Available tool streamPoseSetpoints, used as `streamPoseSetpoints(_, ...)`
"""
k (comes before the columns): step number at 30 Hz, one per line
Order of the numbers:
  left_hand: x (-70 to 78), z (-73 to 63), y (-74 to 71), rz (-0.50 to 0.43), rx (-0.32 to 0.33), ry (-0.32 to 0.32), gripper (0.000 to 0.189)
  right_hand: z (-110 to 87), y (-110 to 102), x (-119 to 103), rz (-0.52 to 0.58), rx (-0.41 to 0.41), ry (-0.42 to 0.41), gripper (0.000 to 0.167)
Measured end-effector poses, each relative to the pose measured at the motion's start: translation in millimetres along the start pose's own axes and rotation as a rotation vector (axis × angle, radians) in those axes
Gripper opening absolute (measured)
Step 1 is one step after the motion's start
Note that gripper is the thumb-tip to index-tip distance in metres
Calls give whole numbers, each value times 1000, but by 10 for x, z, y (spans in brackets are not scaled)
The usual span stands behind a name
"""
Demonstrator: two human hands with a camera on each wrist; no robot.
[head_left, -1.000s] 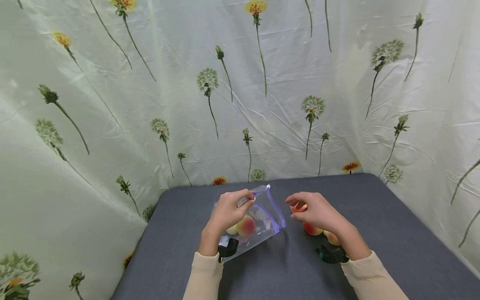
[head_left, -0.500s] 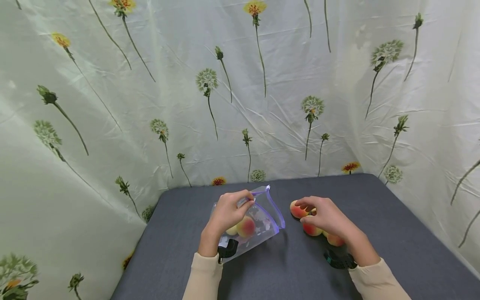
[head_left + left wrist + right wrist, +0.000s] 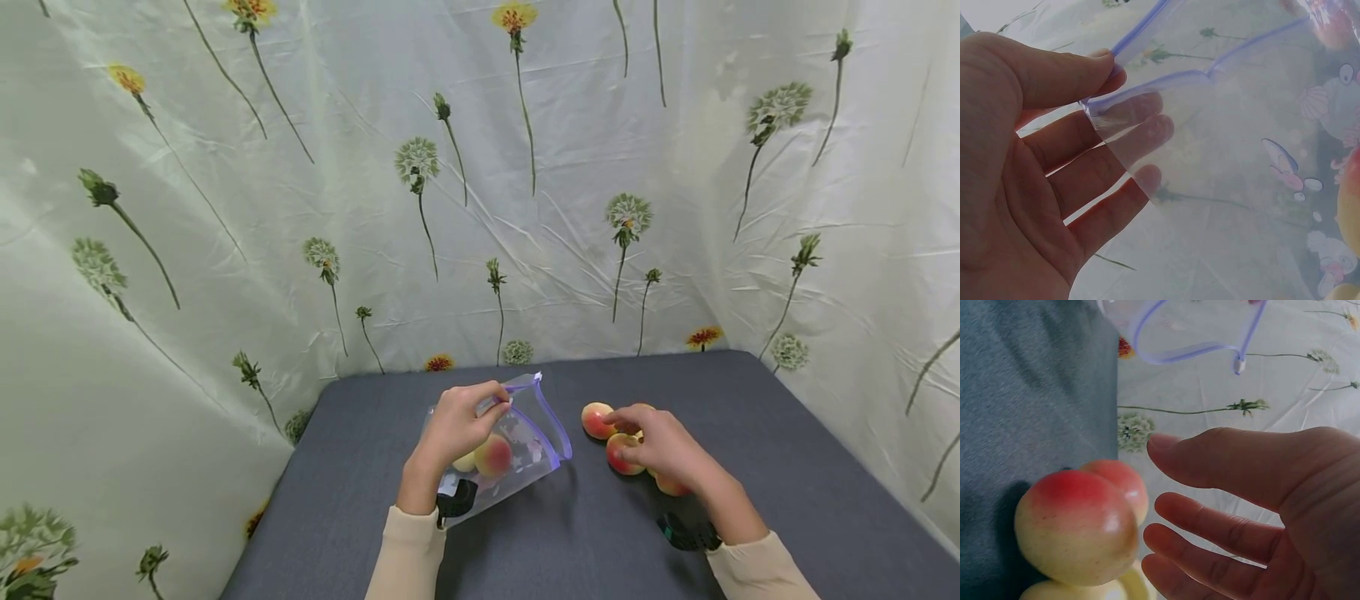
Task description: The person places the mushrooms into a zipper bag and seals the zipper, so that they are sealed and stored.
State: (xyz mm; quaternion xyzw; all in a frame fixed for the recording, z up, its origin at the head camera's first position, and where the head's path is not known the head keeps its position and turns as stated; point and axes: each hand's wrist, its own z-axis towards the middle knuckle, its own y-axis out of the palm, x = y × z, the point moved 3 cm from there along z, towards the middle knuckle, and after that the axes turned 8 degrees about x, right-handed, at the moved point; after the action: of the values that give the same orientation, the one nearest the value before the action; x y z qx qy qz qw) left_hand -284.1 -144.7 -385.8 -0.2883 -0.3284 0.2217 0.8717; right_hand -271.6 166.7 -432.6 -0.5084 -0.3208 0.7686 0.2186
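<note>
My left hand [image 3: 452,427] pinches the purple-edged rim of a clear zip bag [image 3: 534,462] between thumb and forefinger. The bag's mouth gapes toward the right, with a white slider [image 3: 537,377] at its top corner. Inside the bag lie a red-and-yellow peach [image 3: 492,456] and a paler fruit partly behind my wrist. Over a group of peaches on the table hovers my right hand [image 3: 666,446], fingers loosely bent and holding nothing. In the right wrist view, a peach [image 3: 1075,528] sits just beyond the fingertips, apart from them. Other peaches are partly hidden by this hand.
A dark grey cloth covers the table [image 3: 360,500]. One peach [image 3: 597,421] lies at the group's far left, between the bag and my right hand. Behind the table hangs a pale curtain [image 3: 480,208] printed with dandelions.
My right hand has moved right and toward me, away from the bag and over the peaches, uncovering the far-left peach. The left hand and bag have stayed put.
</note>
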Motion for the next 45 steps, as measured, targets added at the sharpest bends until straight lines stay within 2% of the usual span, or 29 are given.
streamPoseSetpoints(6,4,1,7,2,0,1,4,-5,48,80,-47,25,13,42)
streamPoseSetpoints(14,-4,-9,28,-22,-6,-3,6,-20,86,129,-133,40,-46,43)
streamPoseSetpoints(26,-14,-15,47,3,-4,-6,5,-29,176,149,-100,-4,-35,53)
streamPoseSetpoints(30,-17,-9,46,-3,-2,-7,5,-30,206,154,-120,-14,-73,63)
streamPoseSetpoints(36,-20,-9,42,-4,-1,-6,6,-29,248,155,-124,-47,-68,71)
streamPoseSetpoints(41,-19,-7,41,-9,9,5,4,-37,279,149,-135,-29,-85,71)
streamPoseSetpoints(45,-12,-12,31,-8,17,13,3,-55,309,140,-153,8,-129,69)
